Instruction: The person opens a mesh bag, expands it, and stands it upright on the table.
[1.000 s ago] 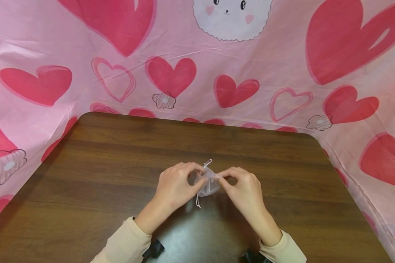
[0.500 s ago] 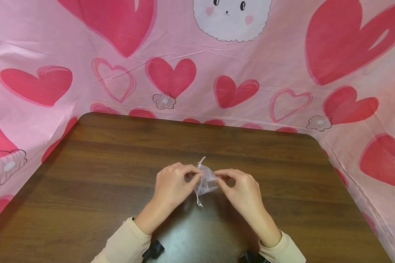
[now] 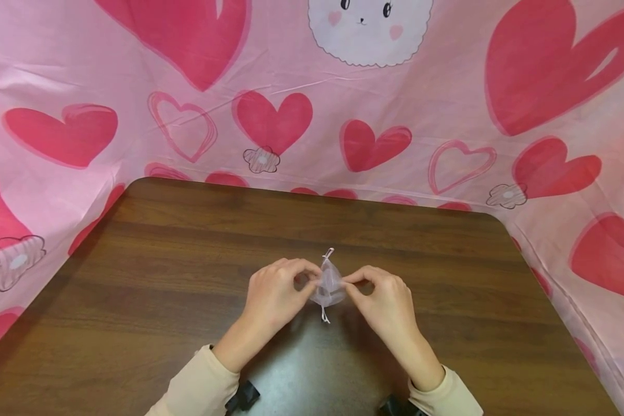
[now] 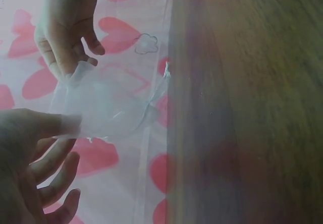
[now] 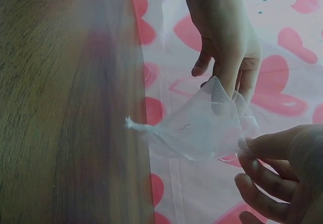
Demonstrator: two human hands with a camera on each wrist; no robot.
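Note:
A small sheer white organza pouch (image 3: 329, 284) with thin drawstrings hangs just above the dark wooden table (image 3: 187, 271), held between both hands. My left hand (image 3: 275, 294) pinches its left edge with thumb and fingertips. My right hand (image 3: 387, 300) pinches the right edge the same way. In the left wrist view the pouch (image 4: 108, 105) stretches between the left hand (image 4: 30, 148) and the right hand (image 4: 65, 27). The right wrist view shows the pouch (image 5: 202, 125) spread between the right hand (image 5: 277, 168) and the left hand (image 5: 227, 37), a string end (image 5: 132, 124) sticking out.
A pink cloth with red hearts (image 3: 270, 118) and a cartoon animal face (image 3: 366, 26) hangs behind and beside the table. Bare wood lies on both sides of my hands. Dark clips (image 3: 244, 396) sit at the near table edge by my cream sleeves (image 3: 197, 387).
The pouch has turned slightly between my fingers and its lower string now hangs more to the right. Both hands keep their pinch and stay in nearly the same place.

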